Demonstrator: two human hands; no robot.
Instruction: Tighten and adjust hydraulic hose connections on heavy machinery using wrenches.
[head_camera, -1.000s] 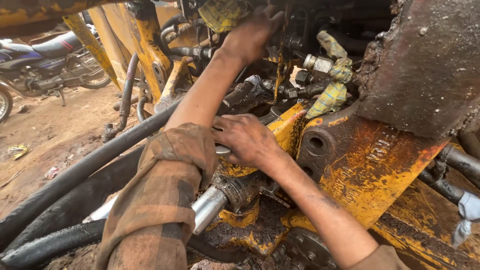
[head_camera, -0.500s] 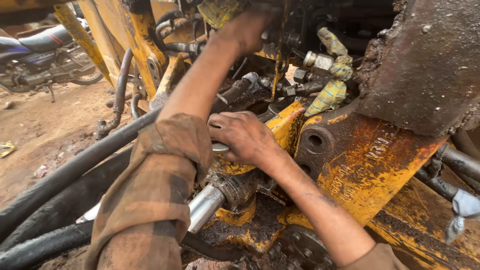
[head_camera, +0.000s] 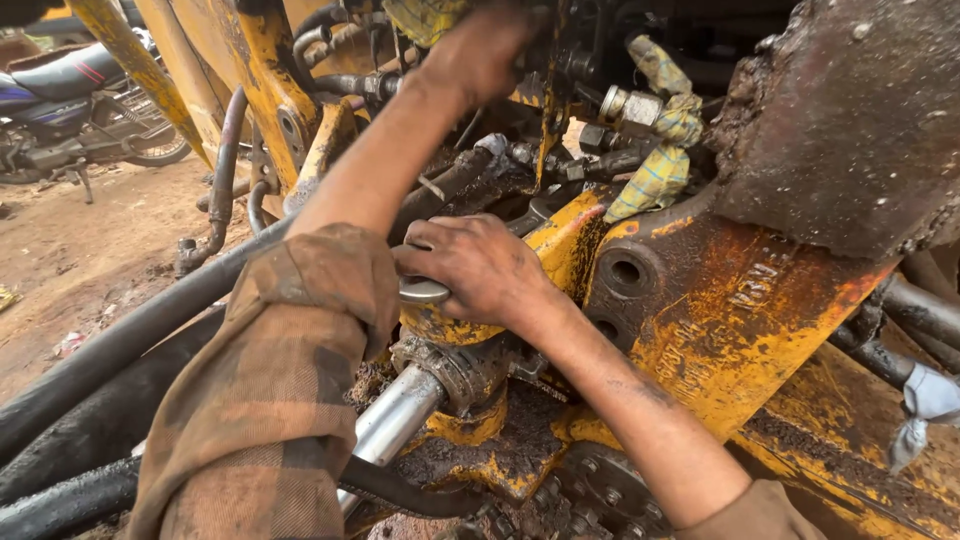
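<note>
My right hand (head_camera: 485, 270) is closed around a silvery metal tool (head_camera: 424, 292), probably a spanner, whose rounded end sticks out to the left of my fingers. It rests on top of a rusty yellow machine bracket (head_camera: 700, 320), just above a shiny hydraulic rod (head_camera: 395, 420). My left arm, in a brown checked sleeve (head_camera: 270, 400), stretches up and away. My left hand (head_camera: 480, 50) is pushed in among black hoses and metal fittings (head_camera: 625, 105) at the top of the machine. Its fingers are hidden, so its grip does not show.
Thick black hoses (head_camera: 110, 350) run across the lower left. Rag-wrapped hose ends (head_camera: 660, 170) hang at upper centre, and another wrapped end (head_camera: 925, 405) is at the right. A mud-caked plate (head_camera: 850, 120) overhangs the upper right. A parked motorcycle (head_camera: 70, 100) stands on dirt ground at the far left.
The view has drifted slightly left and down. My left hand has reached a little deeper into the fittings. My right hand stays on the tool in the same place.
</note>
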